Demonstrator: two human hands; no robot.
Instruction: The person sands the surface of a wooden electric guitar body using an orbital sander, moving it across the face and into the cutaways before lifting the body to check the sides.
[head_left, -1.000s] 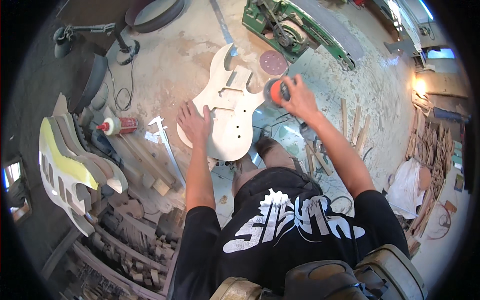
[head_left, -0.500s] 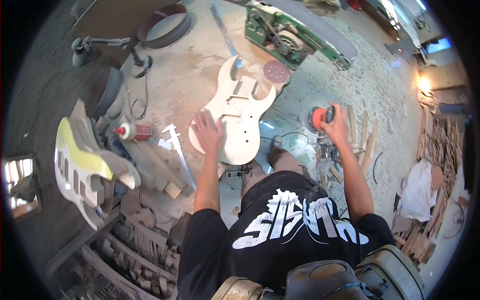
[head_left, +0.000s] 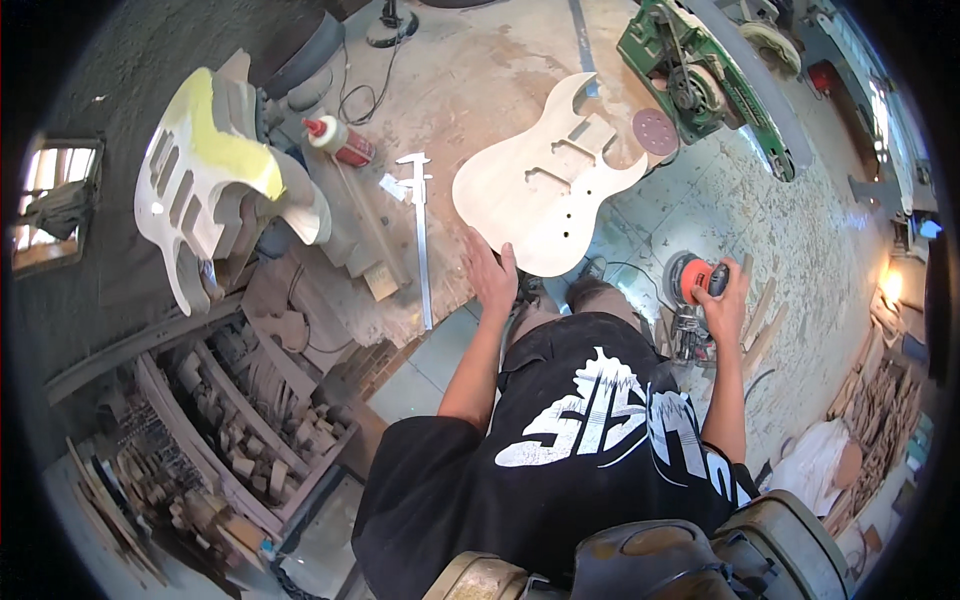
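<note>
A pale unpainted guitar body [head_left: 520, 205] lies flat on the workbench, its routed cavities facing up. Beside its near left edge is my left hand [head_left: 490, 275], fingers stretched out and holding nothing; whether a fingertip touches the wood I cannot tell. Off to the right, away from the body, my right hand [head_left: 728, 300] is wrapped around an orange and black orbital sander [head_left: 697, 278], its round pad turned sideways to the left. A maroon sanding disc [head_left: 655, 132] with holes sits by the guitar body's far right horn.
Left on the bench are a caliper [head_left: 421, 240], a red and white glue bottle [head_left: 340, 140] and wood strips [head_left: 370, 235]. Another guitar body [head_left: 205, 165], partly yellow, hangs at far left. A green belt sander [head_left: 690, 85] stands at far right. Shelves [head_left: 215, 400] hold wood offcuts.
My left hand has come off the guitar body's top to its near edge. The sander in my right hand has turned. The whole view has swung left.
</note>
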